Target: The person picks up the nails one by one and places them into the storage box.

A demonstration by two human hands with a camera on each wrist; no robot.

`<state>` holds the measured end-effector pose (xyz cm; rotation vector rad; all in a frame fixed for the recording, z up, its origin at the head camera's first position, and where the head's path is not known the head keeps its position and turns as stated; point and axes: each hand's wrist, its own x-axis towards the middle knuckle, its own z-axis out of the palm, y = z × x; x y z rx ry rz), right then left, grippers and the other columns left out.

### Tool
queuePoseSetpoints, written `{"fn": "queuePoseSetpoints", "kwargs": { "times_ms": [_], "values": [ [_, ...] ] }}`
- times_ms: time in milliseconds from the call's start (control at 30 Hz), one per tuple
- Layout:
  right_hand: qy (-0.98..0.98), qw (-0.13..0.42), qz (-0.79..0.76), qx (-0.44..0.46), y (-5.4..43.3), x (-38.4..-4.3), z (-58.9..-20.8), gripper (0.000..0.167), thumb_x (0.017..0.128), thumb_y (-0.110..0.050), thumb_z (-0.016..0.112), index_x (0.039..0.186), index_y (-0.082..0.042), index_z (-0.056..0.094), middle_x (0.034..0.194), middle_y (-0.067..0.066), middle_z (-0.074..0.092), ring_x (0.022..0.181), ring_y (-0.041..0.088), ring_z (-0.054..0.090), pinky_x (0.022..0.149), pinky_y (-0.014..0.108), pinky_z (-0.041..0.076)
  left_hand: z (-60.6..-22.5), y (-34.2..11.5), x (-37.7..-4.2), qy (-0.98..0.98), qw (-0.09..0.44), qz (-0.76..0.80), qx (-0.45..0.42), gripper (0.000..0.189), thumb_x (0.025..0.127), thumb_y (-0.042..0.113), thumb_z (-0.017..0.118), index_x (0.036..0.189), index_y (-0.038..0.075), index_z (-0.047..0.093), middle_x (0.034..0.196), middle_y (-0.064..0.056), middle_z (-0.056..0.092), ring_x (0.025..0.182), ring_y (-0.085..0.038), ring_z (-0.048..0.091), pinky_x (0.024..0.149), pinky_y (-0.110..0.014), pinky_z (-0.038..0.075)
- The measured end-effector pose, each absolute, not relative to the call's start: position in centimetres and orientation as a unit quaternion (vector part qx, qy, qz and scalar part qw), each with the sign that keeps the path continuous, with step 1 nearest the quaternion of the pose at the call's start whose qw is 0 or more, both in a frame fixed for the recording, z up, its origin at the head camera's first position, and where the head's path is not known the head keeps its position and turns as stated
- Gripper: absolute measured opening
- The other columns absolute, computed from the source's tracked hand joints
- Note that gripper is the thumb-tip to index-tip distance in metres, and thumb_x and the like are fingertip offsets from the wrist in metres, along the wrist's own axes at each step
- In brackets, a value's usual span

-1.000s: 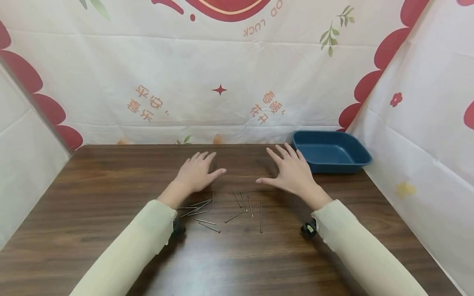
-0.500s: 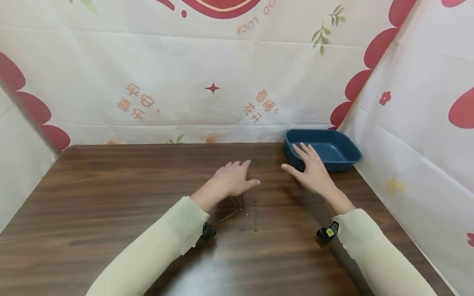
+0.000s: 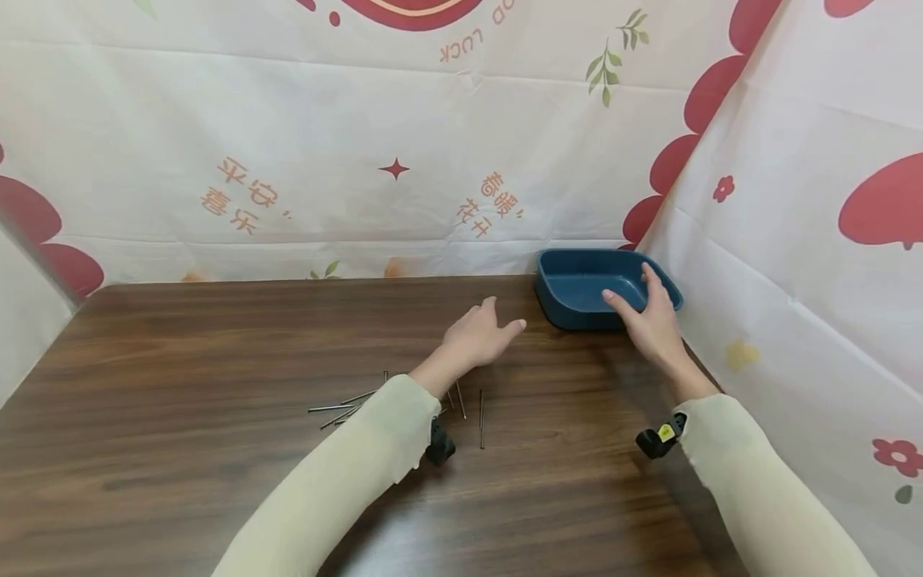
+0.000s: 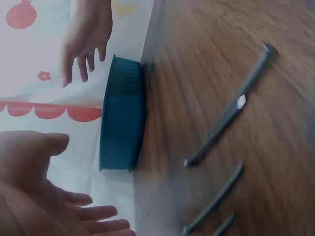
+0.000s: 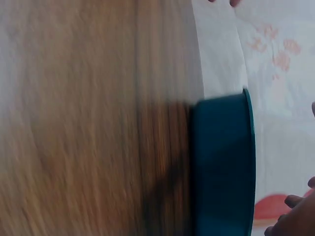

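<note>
A dark blue plastic basin [image 3: 586, 320] stands at the table's back right corner. My right hand [image 3: 654, 328] hovers at its front right side, thumb and fingers spread, holding nothing; whether it touches the rim I cannot tell. My left hand [image 3: 476, 336] is in the air left of the basin, thumb extended and fingers loose, with nothing in it. Several long metal nails [image 3: 481, 421] lie on the wood below the left wrist, some hidden by the sleeve. In the left wrist view a nail [image 4: 229, 115] shows its head. The right wrist view shows the basin's side [image 5: 224, 167].
The brown wooden table [image 3: 180, 361] runs back to a printed white cloth [image 3: 324, 120]. Another cloth wall [image 3: 793, 280] rises along the right side, close to the basin and the right forearm. A dark wrist camera [image 3: 440, 442] sits below the left cuff.
Both hands have moved to the right. The right hand has gone from the basin's left side to its front right side. The head view has turned slightly right; the basin looks unmoved on the table.
</note>
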<state>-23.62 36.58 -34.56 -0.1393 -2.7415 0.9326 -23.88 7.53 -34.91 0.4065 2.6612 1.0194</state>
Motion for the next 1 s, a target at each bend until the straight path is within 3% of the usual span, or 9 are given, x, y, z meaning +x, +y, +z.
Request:
{"fn": "queuePoseSetpoints", "kwargs": {
  "times_ms": [333, 533, 667, 767, 833, 900, 1000],
  "values": [
    [-0.927, 0.133, 0.338, -0.094, 40.6, -25.1, -35.5, 0.087, 0.101, -0.057, 0.048, 0.163, -0.007, 0.012, 0.167, 0.027, 0.016, 0.153, 0.048, 0.017, 0.123, 0.071, 0.018, -37.2, 12.1, -23.6, 0.814, 0.157, 0.552, 0.091, 0.074, 0.105, 0.049, 0.047, 0.164, 0.019, 0.015, 0.169, -0.007, 0.024, 0.155, -0.028, 0.027, 0.127, -0.05, 0.032],
    [-0.869, 0.168, 0.439, -0.155, 42.3, -25.7, -35.8, 0.076, 0.105, -0.055, 0.038, 0.162, -0.009, 0.02, 0.168, 0.018, 0.02, 0.156, 0.036, 0.019, 0.132, 0.052, 0.017, -37.5, 15.0, -24.7, 0.712, 0.163, 0.681, 0.045, 0.067, 0.104, 0.044, 0.051, 0.162, 0.024, 0.023, 0.168, -0.004, 0.028, 0.154, -0.026, 0.031, 0.125, -0.049, 0.034],
    [-0.836, 0.172, 0.482, -0.198, 42.8, -26.1, -36.2, 0.069, 0.106, -0.049, 0.036, 0.162, -0.012, 0.024, 0.168, 0.013, 0.025, 0.154, 0.026, 0.027, 0.13, 0.04, 0.026, -38.1, 16.1, -25.5, 0.663, 0.158, 0.732, 0.029, 0.064, 0.105, 0.04, 0.052, 0.162, 0.028, 0.024, 0.169, -0.002, 0.026, 0.156, -0.025, 0.027, 0.126, -0.049, 0.033],
    [-0.805, 0.175, 0.518, -0.231, 42.8, -26.4, -36.5, 0.065, 0.106, -0.047, 0.039, 0.162, -0.016, 0.027, 0.168, 0.008, 0.027, 0.142, 0.017, 0.041, 0.123, 0.03, 0.034, -38.6, 16.6, -26.0, 0.642, 0.155, 0.75, 0.022, 0.062, 0.106, 0.038, 0.051, 0.162, 0.031, 0.024, 0.169, 0.001, 0.024, 0.157, -0.025, 0.024, 0.127, -0.05, 0.03],
    [-0.783, 0.178, 0.542, -0.247, 42.8, -26.7, -36.6, 0.065, 0.106, -0.047, 0.04, 0.162, -0.018, 0.027, 0.168, 0.004, 0.027, 0.123, 0.011, 0.051, 0.117, 0.024, 0.036, -38.9, 16.9, -26.3, 0.626, 0.155, 0.764, 0.016, 0.062, 0.106, 0.037, 0.051, 0.161, 0.033, 0.024, 0.17, 0.001, 0.023, 0.157, -0.025, 0.022, 0.128, -0.05, 0.029],
    [-0.76, 0.183, 0.568, -0.258, 42.9, -26.8, -36.8, 0.065, 0.106, -0.046, 0.041, 0.162, -0.018, 0.025, 0.169, 0.002, 0.025, 0.104, 0.003, 0.05, 0.112, 0.02, 0.035, -39.2, 17.2, -26.6, 0.611, 0.154, 0.777, 0.009, 0.061, 0.106, 0.037, 0.052, 0.161, 0.035, 0.025, 0.17, 0.001, 0.023, 0.157, -0.025, 0.022, 0.129, -0.05, 0.028],
    [-0.731, 0.181, 0.601, -0.267, 43.3, -26.9, -37.4, 0.065, 0.106, -0.043, 0.042, 0.163, -0.019, 0.022, 0.169, -0.001, 0.022, 0.111, 0.006, 0.049, 0.115, 0.02, 0.033, -39.7, 17.8, -26.9, 0.604, 0.148, 0.783, 0.008, 0.063, 0.105, 0.038, 0.054, 0.161, 0.035, 0.024, 0.17, 0.001, 0.022, 0.157, -0.023, 0.022, 0.129, -0.048, 0.028]
  ]
}}
